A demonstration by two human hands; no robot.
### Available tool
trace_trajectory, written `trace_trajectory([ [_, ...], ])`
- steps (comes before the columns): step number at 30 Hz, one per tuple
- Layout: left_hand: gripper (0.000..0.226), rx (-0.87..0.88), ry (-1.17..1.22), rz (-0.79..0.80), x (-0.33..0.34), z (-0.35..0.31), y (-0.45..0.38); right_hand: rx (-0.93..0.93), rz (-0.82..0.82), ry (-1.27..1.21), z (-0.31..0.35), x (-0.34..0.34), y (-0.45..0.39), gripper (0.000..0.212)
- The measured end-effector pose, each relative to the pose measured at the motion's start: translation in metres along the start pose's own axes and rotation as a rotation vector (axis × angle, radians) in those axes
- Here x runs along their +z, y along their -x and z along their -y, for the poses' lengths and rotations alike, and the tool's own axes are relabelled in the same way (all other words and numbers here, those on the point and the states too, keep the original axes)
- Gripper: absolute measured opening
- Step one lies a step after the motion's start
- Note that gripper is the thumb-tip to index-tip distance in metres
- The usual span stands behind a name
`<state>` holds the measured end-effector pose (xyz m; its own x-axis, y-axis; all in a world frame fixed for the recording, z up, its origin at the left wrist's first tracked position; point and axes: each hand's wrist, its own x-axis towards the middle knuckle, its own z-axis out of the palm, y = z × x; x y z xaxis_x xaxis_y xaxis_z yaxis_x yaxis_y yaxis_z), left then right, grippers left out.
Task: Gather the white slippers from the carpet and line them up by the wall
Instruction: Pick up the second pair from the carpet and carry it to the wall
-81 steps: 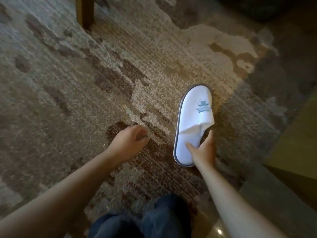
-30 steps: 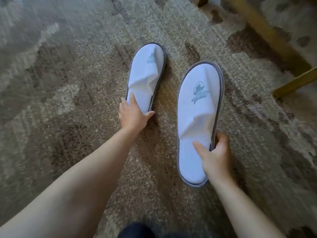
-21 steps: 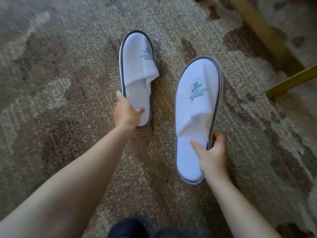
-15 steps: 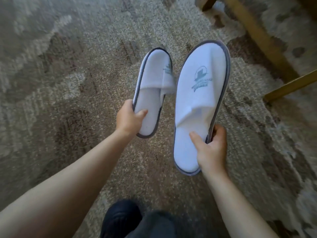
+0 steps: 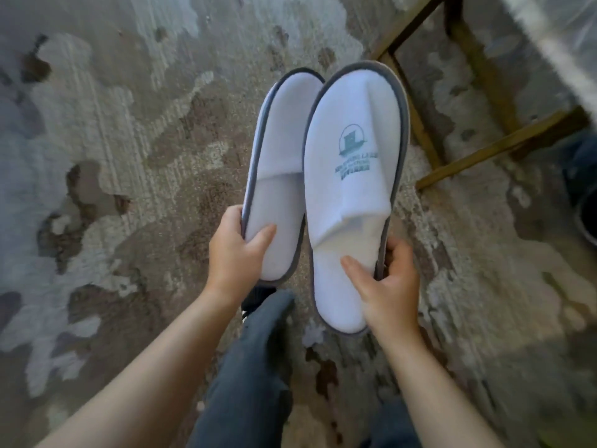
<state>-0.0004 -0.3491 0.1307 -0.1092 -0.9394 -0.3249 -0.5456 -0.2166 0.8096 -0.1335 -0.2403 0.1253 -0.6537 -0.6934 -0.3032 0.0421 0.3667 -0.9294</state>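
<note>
Both slippers were off the carpet [image 5: 113, 130] and in hand, held up in front of the body, toes pointing away.

Left hand [image 5: 234, 250] was closed on the heel end of the left slipper [image 5: 277, 176], thumb on the insole, fingers wrapped under the grey edge. Right hand [image 5: 389, 289] was closed on the heel end of the right slipper [image 5: 352, 195], thumb across the insole, fingers curled round the outer rim. The right slipper sat nearer the camera, and its inner edge overlapped the left one along the toe; whether the two actually touched could not be told. A teal logo showed on the right slipper's upper; the left slipper's was not visible.

Progress, as judged: the gathering part looked done for this pair. No other white slippers lay on the visible stretch of carpet, though the view took in only part of the floor, so more could not be ruled out.

Left to do: the carry to the wall and setting them down in a row. No wall could be made out for certain. A wooden frame [image 5: 420, 124], likely furniture legs, stood on the carpet to the upper right. A trouser leg [image 5: 255, 367] showed below the hands, bent forward.

The slippers looked light and floppy; held at the heel, the toes might sag, so setting them down straight would likely need a nudge.
</note>
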Motion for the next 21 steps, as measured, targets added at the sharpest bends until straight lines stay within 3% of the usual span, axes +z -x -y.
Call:
trace_trajectory([
  [6, 0.023, 0.095, 0.018, 0.247, -0.075, -0.128, 0.058, -0.037, -0.197, 0.017, 0.138, -0.055, 0.059, 0.037],
  [10, 0.024, 0.217, 0.019, 0.365, -0.091, -0.202, 0.078, -0.076, -0.331, -0.049, 0.203, -0.092, 0.086, 0.032],
  [21, 0.027, 0.534, 0.033, 0.547, 0.002, -0.327, 0.239, -0.224, -0.742, -0.128, 0.268, -0.29, 0.187, 0.033],
])
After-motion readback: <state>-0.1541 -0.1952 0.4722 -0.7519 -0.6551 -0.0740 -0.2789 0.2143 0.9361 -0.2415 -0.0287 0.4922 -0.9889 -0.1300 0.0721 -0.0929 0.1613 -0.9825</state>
